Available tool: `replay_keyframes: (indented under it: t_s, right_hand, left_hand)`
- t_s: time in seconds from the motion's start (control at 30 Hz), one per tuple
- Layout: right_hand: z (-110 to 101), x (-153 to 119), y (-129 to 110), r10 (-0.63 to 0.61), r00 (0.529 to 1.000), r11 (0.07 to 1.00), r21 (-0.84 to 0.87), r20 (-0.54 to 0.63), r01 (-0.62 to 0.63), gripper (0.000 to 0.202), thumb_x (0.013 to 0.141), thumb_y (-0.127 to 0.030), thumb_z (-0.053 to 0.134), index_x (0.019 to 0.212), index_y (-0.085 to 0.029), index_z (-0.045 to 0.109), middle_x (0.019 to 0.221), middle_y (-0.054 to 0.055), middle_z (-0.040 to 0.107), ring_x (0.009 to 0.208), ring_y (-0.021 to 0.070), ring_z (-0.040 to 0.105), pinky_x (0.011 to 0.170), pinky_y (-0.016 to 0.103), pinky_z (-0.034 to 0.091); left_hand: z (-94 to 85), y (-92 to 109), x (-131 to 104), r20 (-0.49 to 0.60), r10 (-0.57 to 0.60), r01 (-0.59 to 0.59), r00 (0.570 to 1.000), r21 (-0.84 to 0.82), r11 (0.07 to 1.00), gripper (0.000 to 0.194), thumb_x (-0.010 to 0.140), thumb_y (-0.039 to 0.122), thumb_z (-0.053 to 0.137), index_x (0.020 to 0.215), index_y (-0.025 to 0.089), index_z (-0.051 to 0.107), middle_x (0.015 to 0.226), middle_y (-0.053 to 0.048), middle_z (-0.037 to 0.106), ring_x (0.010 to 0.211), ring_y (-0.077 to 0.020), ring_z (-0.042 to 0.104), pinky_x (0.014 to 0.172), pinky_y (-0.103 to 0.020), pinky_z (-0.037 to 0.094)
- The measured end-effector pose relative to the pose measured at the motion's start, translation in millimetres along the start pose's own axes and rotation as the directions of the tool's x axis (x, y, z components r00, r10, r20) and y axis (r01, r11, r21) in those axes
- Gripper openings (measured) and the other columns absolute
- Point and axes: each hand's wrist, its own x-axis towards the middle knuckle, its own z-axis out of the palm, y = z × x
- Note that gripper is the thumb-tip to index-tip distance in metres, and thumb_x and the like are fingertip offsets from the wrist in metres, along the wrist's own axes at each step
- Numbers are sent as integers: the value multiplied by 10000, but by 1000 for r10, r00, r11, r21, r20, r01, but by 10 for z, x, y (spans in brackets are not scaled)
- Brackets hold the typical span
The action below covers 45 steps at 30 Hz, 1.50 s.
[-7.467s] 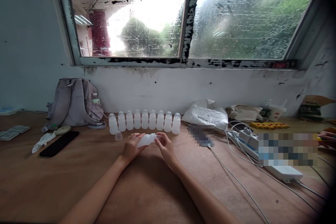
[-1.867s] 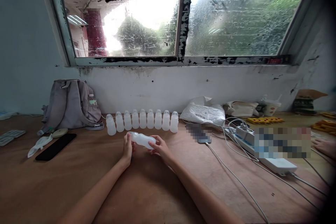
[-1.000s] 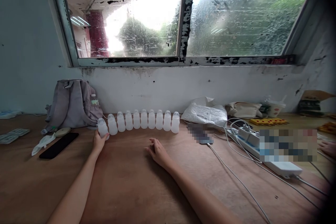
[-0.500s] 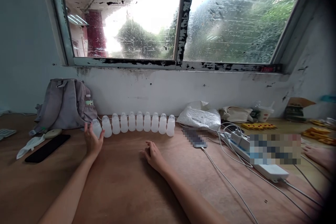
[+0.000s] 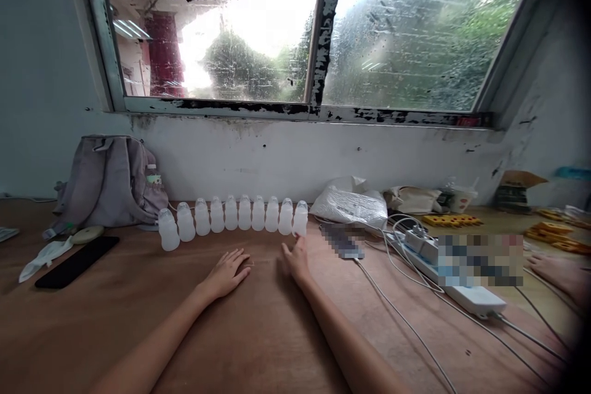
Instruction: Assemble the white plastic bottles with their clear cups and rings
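Several frosted white bottles with clear caps stand upright in a curved row on the brown table (image 5: 221, 345), near the wall. My left hand (image 5: 228, 272) lies on the table in front of the row's middle, fingers spread, holding nothing. At the row's right end, my right hand (image 5: 295, 258) reaches up to the rightmost bottle (image 5: 300, 217); its fingertips are at the bottle's base, the thumb held apart. Whether they touch it is hard to tell. The leftmost bottle (image 5: 168, 231) stands by the backpack, with no hand near it.
A grey backpack (image 5: 111, 181) and a black phone-like slab (image 5: 77, 262) are at the left. To the right are a plastic-wrapped package (image 5: 351, 204), a phone with a cable (image 5: 344, 241) and a white power strip (image 5: 480, 301). Another person's hand (image 5: 554, 271) rests at the far right.
My left hand has left the leftmost bottle and moved right, down onto the table. My right hand has moved right and forward to the rightmost bottle.
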Motion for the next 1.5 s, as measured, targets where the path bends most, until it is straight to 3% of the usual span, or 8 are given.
replay_keyframes:
  t_s: [0.13,0.37,0.8,0.9,1.03,1.13,1.27,1.5]
  right_hand:
    - [-79,295,168,140,965,990,32,-224,-136,632,650,-332,524,1186,-92,289,1191,205,364,1160,305,302,925,437,285]
    - [-33,634,304,270,952,963,18,-142,-270,679,544,-385,605,1123,-97,400,1133,190,486,1072,299,439,868,373,343]
    - [-208,425,121,451,783,892,191,-428,-409,483,707,-503,385,1023,-142,444,916,116,579,748,224,558,615,300,409]
    - [-244,292,-14,319,879,947,146,-354,-285,480,732,-500,363,1041,-148,470,897,92,584,732,210,563,614,287,419]
    - [-170,77,-255,-168,980,984,-74,-108,160,507,729,-435,435,1156,-163,418,1065,105,522,924,237,515,741,338,420]
    - [-22,-91,-459,-444,868,874,-105,223,474,467,718,-352,503,1158,-208,447,1084,92,504,973,235,485,820,368,397]
    - [141,-271,-685,-605,697,758,9,385,652,376,740,-331,507,1096,-212,505,1079,98,506,1006,236,454,876,395,360]
    - [118,-340,-756,-284,930,950,201,231,240,310,751,-422,472,924,-171,528,784,45,579,690,171,546,643,288,445]
  left_hand:
    - [-9,12,-13,-21,10,-10,1000,-15,1000,458,813,488,309,1174,245,449,1292,-69,399,1212,-206,309,1004,-393,197]
    - [2,16,-21,-51,-1,-1,999,-34,999,425,825,452,305,1153,237,469,1272,-70,424,1192,-207,338,997,-397,219]
    - [-20,33,4,-174,6,-21,985,-86,996,298,812,314,367,1032,199,532,1053,-84,564,1004,-217,489,878,-375,375]
    - [-43,6,-30,-212,15,-45,977,-137,990,321,800,265,384,1098,196,480,1096,-81,521,1030,-200,472,885,-353,388]
    - [-142,-8,-62,-441,28,-34,897,-6,999,527,768,169,413,1272,216,268,1299,-91,319,1182,-228,325,949,-413,323]
    - [-248,-27,-89,-575,60,19,816,130,991,581,762,82,380,1296,244,220,1357,-86,216,1240,-256,216,973,-470,255]
    - [-299,-134,-109,-442,69,12,894,178,984,526,738,65,404,1216,281,365,1242,-59,393,1148,-232,361,947,-414,308]
    - [-288,-147,-119,-351,90,-52,932,115,992,420,733,286,524,1139,236,430,1126,-64,498,1041,-233,451,877,-369,372]
